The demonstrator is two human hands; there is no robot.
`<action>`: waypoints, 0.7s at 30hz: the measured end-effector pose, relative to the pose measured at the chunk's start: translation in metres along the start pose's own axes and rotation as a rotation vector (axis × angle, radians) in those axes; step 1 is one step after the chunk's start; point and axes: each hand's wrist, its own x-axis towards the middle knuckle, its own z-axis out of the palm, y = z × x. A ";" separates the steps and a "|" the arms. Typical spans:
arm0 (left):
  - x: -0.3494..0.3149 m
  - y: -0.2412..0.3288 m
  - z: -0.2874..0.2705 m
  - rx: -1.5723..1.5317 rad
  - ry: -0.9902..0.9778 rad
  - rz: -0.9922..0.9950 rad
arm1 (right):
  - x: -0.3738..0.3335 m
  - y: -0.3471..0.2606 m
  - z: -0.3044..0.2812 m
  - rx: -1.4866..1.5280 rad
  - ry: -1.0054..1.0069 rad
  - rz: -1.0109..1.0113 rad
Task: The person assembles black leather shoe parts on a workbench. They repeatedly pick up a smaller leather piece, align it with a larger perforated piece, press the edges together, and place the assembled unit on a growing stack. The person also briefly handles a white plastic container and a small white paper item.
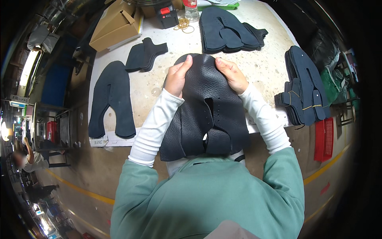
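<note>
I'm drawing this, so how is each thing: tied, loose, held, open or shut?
Black leather: held, slit gaping
Left hand: gripping black leather
Right hand: gripping black leather
Right stack: banded
Back stack: no band showing
Small stack: no band showing
Arch-shaped piece: lying flat
Rubber bands: loose, tangled
Bottle: upright, top unseen
Cardboard box: unclear if fully shut

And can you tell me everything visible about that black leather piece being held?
The black leather piece has a pebbled, slightly glossy, leather-like face, a rounded upper edge, a narrow slit near the middle, small holes beside it, and two lobes below. It bulges near the top. The left grip and right grip hold its upper part from either side, thumbs on the visible face. In view, it covers part of the table's near edge. It may be layered.
</note>
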 end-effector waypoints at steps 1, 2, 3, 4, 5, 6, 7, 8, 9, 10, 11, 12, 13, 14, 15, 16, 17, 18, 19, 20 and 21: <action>0.000 0.001 0.000 0.040 0.035 -0.047 | 0.000 -0.001 -0.001 0.026 -0.031 0.015; 0.000 0.003 -0.002 0.058 0.025 -0.059 | 0.000 -0.001 -0.001 0.034 -0.021 0.032; 0.000 0.004 -0.003 0.076 0.014 -0.072 | -0.001 -0.001 -0.001 0.050 -0.039 0.034; 0.001 0.004 -0.003 0.094 0.022 -0.079 | -0.001 -0.001 -0.002 0.052 -0.018 0.074; 0.001 0.004 -0.003 0.102 0.028 -0.066 | -0.002 -0.001 -0.003 0.061 -0.026 0.098; 0.001 0.003 -0.003 0.110 0.034 -0.053 | -0.002 -0.001 -0.004 0.070 -0.034 0.122; 0.000 0.002 -0.002 0.118 0.045 -0.055 | -0.002 -0.001 -0.004 0.058 -0.036 0.137; 0.000 0.002 0.000 0.108 0.050 -0.036 | -0.003 -0.001 -0.005 0.047 -0.039 0.154; -0.001 0.002 0.001 0.100 0.059 -0.031 | -0.003 -0.002 -0.005 0.032 -0.039 0.168; -0.003 0.003 0.003 0.091 0.070 -0.027 | -0.003 -0.002 -0.005 0.005 -0.039 0.156; -0.003 0.003 0.004 0.083 0.062 -0.027 | -0.003 -0.002 -0.005 -0.025 -0.034 0.138; -0.004 0.003 0.006 0.075 0.055 -0.026 | -0.003 -0.002 -0.004 -0.074 -0.009 0.126; -0.004 0.003 0.006 0.067 0.067 -0.024 | -0.004 -0.003 -0.003 -0.059 -0.004 0.125; -0.005 0.003 0.006 0.070 0.056 -0.029 | -0.005 -0.003 -0.001 -0.064 0.021 0.127; -0.004 0.002 0.006 0.074 0.065 -0.033 | -0.005 -0.004 0.001 -0.067 0.044 0.128; -0.005 0.001 0.005 0.067 0.037 -0.004 | -0.005 -0.005 0.003 -0.050 0.032 0.140; -0.005 0.001 0.002 0.094 0.054 -0.027 | -0.006 -0.006 0.004 -0.031 0.021 0.156; -0.003 0.001 0.000 0.109 0.027 -0.016 | -0.007 -0.007 0.005 -0.032 0.037 0.180; -0.002 0.001 -0.003 0.138 0.009 -0.026 | -0.007 -0.008 0.007 -0.013 0.041 0.175; -0.001 0.001 -0.004 0.138 0.000 -0.033 | -0.007 -0.008 0.009 -0.013 0.071 0.177; -0.001 0.001 -0.005 0.127 -0.004 -0.014 | -0.008 -0.008 0.010 -0.013 0.102 0.179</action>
